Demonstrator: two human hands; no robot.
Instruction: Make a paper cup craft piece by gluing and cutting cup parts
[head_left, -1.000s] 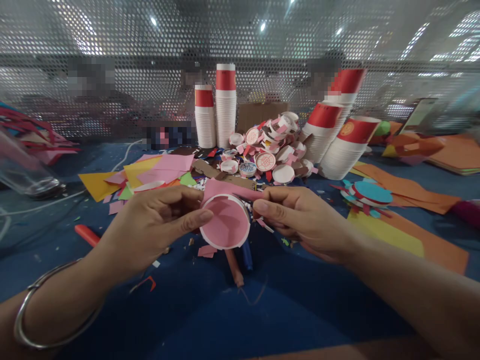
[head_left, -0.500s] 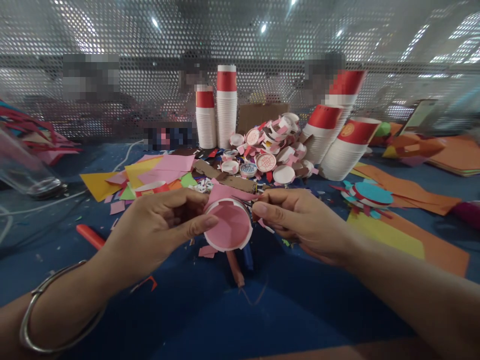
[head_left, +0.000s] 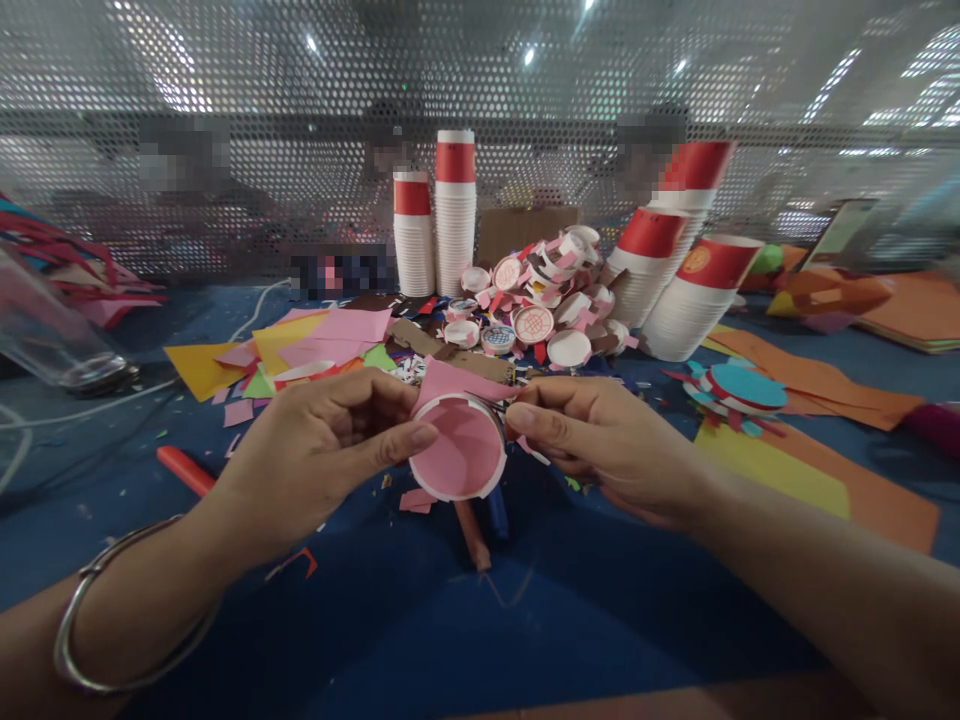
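Close in front of me, my left hand (head_left: 352, 430) pinches a round white-rimmed cup piece (head_left: 457, 495) together with a sheet of pink paper (head_left: 461, 380). Its thumb presses on the left of the rim. The pink paper fills the circle inside the rim and sticks out beyond its far side. At the right, my right hand (head_left: 592, 435) is closed around what look like scissors (head_left: 495, 404). Their thin dark blades lie against the pink paper just past the rim, and the handles are mostly hidden by my fingers.
Behind my hands lies a heap of cut cup bottoms (head_left: 559, 285), flanked by stacks of paper cups (head_left: 454, 220). A red stick (head_left: 184, 470) and a brown stick (head_left: 472, 538) lie nearer. Coloured paper (head_left: 810, 480) spreads right. A clear container (head_left: 52, 330) leans left.
Both hands keep their grip on the same things and have barely moved. The whole view has shifted by a few pixels, and the cup piece is tilted very slightly differently.
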